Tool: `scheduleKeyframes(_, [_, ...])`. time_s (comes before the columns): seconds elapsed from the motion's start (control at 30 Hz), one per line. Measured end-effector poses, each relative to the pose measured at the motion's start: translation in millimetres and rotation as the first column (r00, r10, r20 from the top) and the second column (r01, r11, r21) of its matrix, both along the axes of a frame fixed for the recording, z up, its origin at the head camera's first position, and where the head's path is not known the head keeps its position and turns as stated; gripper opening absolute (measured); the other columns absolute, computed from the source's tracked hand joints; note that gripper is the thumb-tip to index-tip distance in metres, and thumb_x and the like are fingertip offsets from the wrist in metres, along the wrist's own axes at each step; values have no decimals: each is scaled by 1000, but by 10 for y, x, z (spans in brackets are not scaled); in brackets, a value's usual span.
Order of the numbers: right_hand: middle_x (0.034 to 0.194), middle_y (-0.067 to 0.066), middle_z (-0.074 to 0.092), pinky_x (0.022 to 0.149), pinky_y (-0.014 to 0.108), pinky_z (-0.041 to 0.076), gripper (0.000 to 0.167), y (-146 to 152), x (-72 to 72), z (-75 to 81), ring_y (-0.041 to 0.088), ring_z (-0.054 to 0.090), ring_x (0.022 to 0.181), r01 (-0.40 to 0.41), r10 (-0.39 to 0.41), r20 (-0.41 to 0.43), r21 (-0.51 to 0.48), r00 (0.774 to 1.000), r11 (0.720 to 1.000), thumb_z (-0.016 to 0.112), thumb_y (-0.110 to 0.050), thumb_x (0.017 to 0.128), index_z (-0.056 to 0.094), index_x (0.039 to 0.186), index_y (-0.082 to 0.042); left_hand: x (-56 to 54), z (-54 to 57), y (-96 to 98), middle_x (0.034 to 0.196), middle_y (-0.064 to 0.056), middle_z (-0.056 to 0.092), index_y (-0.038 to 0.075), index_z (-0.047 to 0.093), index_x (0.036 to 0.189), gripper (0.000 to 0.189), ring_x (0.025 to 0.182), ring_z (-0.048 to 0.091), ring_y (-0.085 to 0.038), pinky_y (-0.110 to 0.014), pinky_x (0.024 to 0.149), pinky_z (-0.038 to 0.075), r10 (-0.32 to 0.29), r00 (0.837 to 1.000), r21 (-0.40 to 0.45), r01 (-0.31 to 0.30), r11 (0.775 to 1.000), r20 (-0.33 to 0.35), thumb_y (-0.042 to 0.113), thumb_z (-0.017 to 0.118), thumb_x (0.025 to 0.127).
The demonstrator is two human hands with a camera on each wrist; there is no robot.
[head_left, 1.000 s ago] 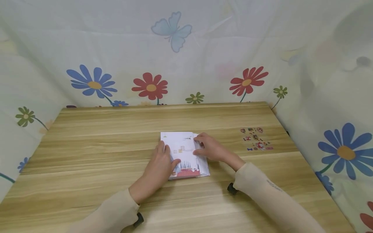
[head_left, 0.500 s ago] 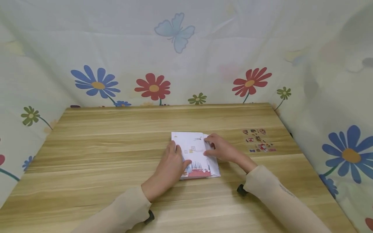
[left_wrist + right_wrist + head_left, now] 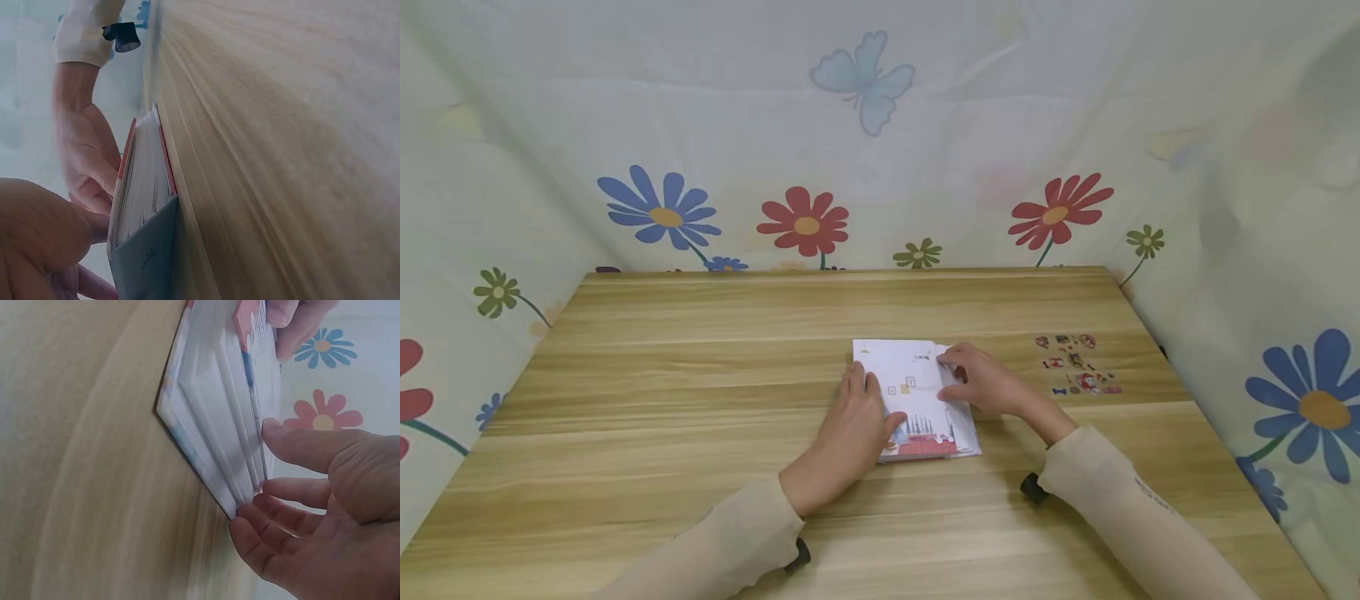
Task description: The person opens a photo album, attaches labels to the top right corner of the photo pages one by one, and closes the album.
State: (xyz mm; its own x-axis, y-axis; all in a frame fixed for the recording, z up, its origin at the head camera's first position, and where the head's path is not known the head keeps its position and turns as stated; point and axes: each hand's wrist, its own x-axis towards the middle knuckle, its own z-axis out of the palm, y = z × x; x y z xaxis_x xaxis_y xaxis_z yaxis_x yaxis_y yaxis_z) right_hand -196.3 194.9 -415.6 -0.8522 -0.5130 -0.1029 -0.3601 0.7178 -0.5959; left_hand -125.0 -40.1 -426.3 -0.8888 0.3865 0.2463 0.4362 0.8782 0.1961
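Observation:
A thick hardcover book (image 3: 880, 367) lies on the table, its white front cover printed with small drawings and a red strip near the bottom. My left hand (image 3: 842, 429) rests on its left side, thumb over the cover and fingers along the spine side. At the opposite edge, my right hand (image 3: 987, 385) pinches the front cover. In the right wrist view, the thumb (image 3: 300, 444) presses on the cover while the other fingers touch the edges of the pages and back cover. The back cover juts out past the front cover on the right. Spine and page block show in the left wrist view.
A sheet of small colourful stickers (image 3: 1078, 367) lies flat on the wooden table (image 3: 700, 358), to the right of the book. Curtains (image 3: 737, 125) with printed flowers and a butterfly hang behind the table and at both sides.
The whole scene, book and hands included, has shifted right in the head view as the head turned slightly left. Both hands keep the same places on the book.

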Motion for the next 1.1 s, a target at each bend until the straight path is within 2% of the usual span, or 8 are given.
scheduleKeyframes(0.17, [125,20,57,83,35,50,56,4,-10,-8,27,55,101,-3,3,0,-12,1000,1000,75,-13,95,54,142,10,-9,26,-8,128,-44,53,-25,58,123,76,127,52,-51,-52,114,40,0,1000,-43,0,999,-1,43,76,94])
scheduleKeyframes(0.27, [122,21,58,80,33,49,51,-2,-24,-21,27,55,98,-6,6,-19,-15,1000,1000,71,-9,97,55,142,10,-21,48,-5,134,-43,51,-21,60,124,74,132,47,-54,-54,115,39,-3,1000,-55,5,998,25,44,77,93])
scheduleKeyframes(0.43, [113,20,58,74,32,48,46,-21,-55,-23,24,54,92,16,-17,-35,-26,999,1000,64,-3,98,55,141,11,-1,91,53,148,-36,44,-8,59,137,72,141,38,-53,-57,114,38,-23,990,-101,37,994,137,50,71,95])
scheduleKeyframes(0.57, [111,19,59,73,32,50,47,-36,-93,-24,24,55,91,51,-51,-28,-29,998,998,64,-2,98,55,142,9,36,108,132,154,-35,38,-1,54,147,86,146,31,-54,-62,117,30,-36,973,-122,65,990,226,65,63,94])
scheduleKeyframes(0.67, [114,21,59,75,34,52,47,-48,-133,-34,25,57,93,65,-65,-34,-20,997,998,63,-2,98,55,142,9,55,115,167,157,-37,32,1,49,151,98,147,24,-57,-66,119,23,-39,964,-112,71,991,262,73,66,87])
scheduleKeyframes(0.8, [116,23,58,77,36,53,47,-61,-187,-38,27,57,95,81,-81,-39,-11,996,997,62,-2,97,55,143,8,64,119,178,157,-39,31,1,48,152,106,146,24,-59,-68,118,23,-49,965,-129,84,988,256,74,74,79])
scheduleKeyframes(1.1, [120,24,57,78,37,52,44,-75,-243,-53,27,57,96,103,-103,-55,-4,993,995,61,-2,100,56,143,5,76,107,165,151,-38,40,-2,55,145,98,141,32,-61,-72,113,27,-85,976,-99,107,989,199,65,81,78])
